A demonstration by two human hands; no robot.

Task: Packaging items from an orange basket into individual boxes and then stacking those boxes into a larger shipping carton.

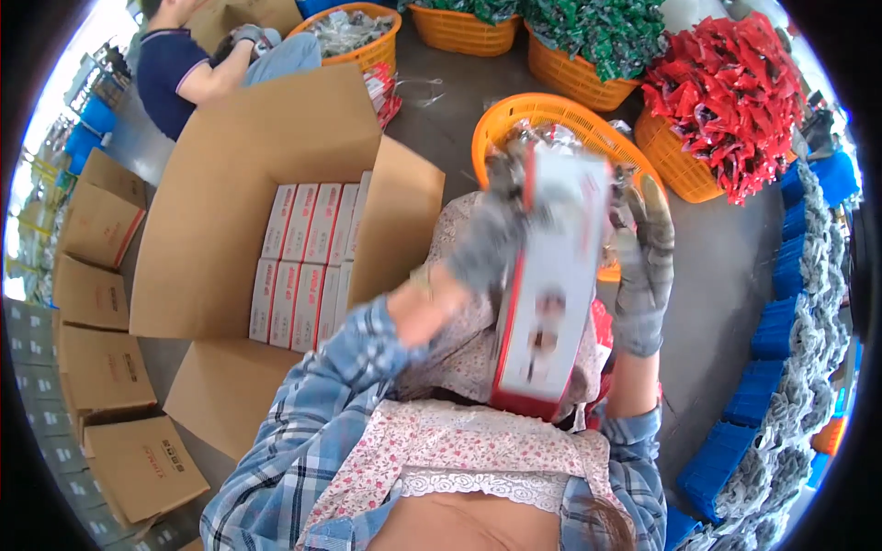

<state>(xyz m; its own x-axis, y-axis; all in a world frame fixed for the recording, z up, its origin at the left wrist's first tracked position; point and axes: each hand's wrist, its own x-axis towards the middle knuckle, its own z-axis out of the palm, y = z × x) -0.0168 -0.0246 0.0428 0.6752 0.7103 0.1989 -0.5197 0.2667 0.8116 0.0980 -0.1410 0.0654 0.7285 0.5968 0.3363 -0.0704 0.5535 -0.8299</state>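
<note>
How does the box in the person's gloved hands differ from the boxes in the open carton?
The held box is single, raised above the lap, gripped by the left hand and right hand; the packed boxes lie in tight rows inside the carton, untouched. Both are white with red.

We see a glossy white and red printed carton [549, 275] gripped by the left hand [491, 241] and right hand [643, 266], both in rough grey knitted cloth gloves, with soft checked cotton sleeves and a flowered cloth apron just below it. Left of that carton stands a big matt brown corrugated cardboard box [230, 184] lined with smooth printed paper packs [308, 266]. Behind the carton sits an orange woven-look plastic basket [560, 115], and beyond it shiny red foil packets [735, 101] and green ones [597, 32].
</note>
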